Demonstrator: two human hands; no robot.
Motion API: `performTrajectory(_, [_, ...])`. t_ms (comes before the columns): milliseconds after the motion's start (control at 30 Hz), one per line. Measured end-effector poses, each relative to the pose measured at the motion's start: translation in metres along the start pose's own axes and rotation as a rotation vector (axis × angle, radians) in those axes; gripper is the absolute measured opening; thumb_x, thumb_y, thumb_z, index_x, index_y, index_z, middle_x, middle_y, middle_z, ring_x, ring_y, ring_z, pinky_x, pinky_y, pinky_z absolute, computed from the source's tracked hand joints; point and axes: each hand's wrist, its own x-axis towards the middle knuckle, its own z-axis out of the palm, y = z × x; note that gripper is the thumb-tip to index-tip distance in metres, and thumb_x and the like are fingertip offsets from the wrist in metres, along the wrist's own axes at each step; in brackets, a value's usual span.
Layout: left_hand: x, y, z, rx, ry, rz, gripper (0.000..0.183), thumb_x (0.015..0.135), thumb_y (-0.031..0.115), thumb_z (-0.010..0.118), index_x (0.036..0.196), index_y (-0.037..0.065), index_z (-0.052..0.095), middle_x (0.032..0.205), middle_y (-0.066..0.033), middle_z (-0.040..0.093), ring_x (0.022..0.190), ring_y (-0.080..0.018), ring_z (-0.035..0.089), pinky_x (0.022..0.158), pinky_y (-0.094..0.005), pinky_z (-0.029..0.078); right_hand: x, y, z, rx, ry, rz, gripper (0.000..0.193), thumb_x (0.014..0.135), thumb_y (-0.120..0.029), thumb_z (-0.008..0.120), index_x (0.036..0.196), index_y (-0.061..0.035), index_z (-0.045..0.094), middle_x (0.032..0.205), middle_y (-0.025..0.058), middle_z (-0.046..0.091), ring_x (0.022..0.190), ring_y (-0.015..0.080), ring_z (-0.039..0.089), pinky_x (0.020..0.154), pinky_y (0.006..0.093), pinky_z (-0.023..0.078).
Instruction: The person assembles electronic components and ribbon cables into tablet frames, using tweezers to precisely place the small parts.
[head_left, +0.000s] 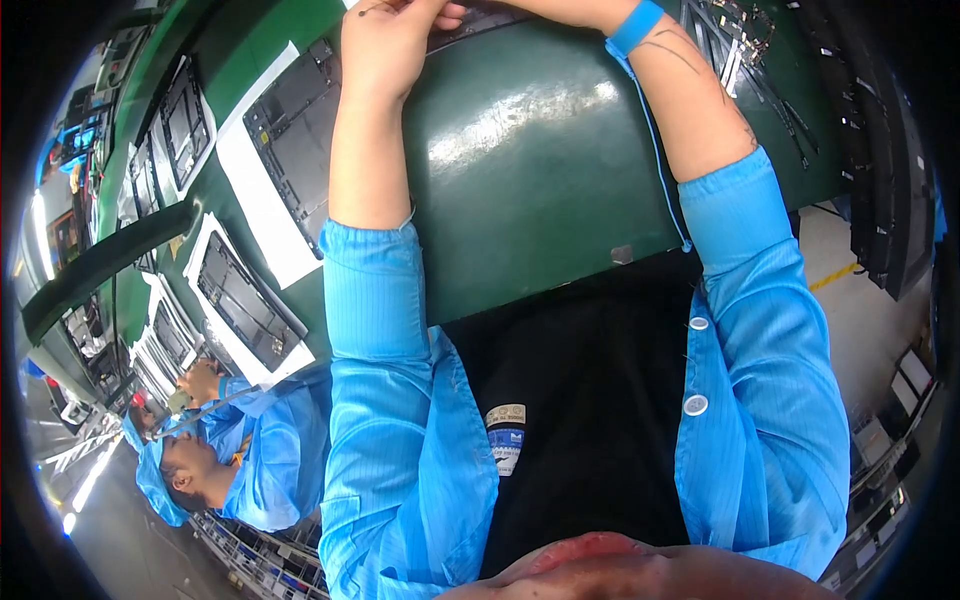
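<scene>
My left hand (385, 48) is at the top edge, above the far part of the green work table (510, 200). Its visible fingers are curled in, and the tips are partly cut off, so what they hold cannot be made out. Only the back part of my right hand (575, 8) shows at the top edge, its fingers out of the picture. A blue wrist strap (635, 27) with a thin blue cord is round my right wrist. Beneath and between the hands lies the edge of a dark flat part (475, 27), mostly cut off.
Left of my forearm, a dark flat housing (295, 140) lies on white sheet. More framed panels (245, 290) line the table's left side, near a co-worker in blue (270, 450). Thin dark strips (745, 75) lie at the far right, and a black rack (890, 180) stands beyond.
</scene>
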Motion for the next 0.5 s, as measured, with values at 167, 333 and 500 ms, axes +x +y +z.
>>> performTrajectory(167, [0.007, -0.009, 0.009, -0.046, -0.009, 0.031, 0.018, 0.098, 0.009, 0.070, 0.113, -0.001, 0.071, 0.090, -0.0061, 0.072, 0.074, -0.0113, 0.066, 0.067, -0.0235, 0.055, 0.002, 0.016, -0.002, 0.293, 0.017, 0.037, 0.018, 0.097, -0.013, 0.070, 0.105, 0.0027, 0.073, 0.094, 0.0091, 0.076, 0.086, 0.0141, 0.071, 0.081, 0.0291, 0.057])
performTrajectory(333, [0.006, -0.021, 0.000, -0.099, 0.132, 0.131, 0.020, 0.098, 0.009, 0.070, 0.116, 0.002, 0.068, 0.092, -0.0035, 0.068, 0.070, -0.0098, 0.062, 0.060, -0.0227, 0.051, 0.007, 0.019, 0.004, 0.196, 0.127, 0.052, 0.018, 0.096, -0.014, 0.072, 0.100, 0.0039, 0.074, 0.089, 0.0082, 0.076, 0.079, 0.0126, 0.070, 0.073, 0.0280, 0.056])
performTrajectory(500, [0.008, -0.009, -0.019, 0.470, 0.484, 0.331, 0.023, 0.095, 0.014, 0.070, 0.115, 0.001, 0.069, 0.099, -0.0099, 0.069, 0.086, -0.0197, 0.064, 0.079, -0.0330, 0.051, 0.002, 0.004, 0.004, 0.153, 0.126, 0.071, 0.019, 0.093, -0.015, 0.075, 0.097, 0.0034, 0.074, 0.085, 0.0092, 0.076, 0.077, 0.0132, 0.070, 0.070, 0.0281, 0.056])
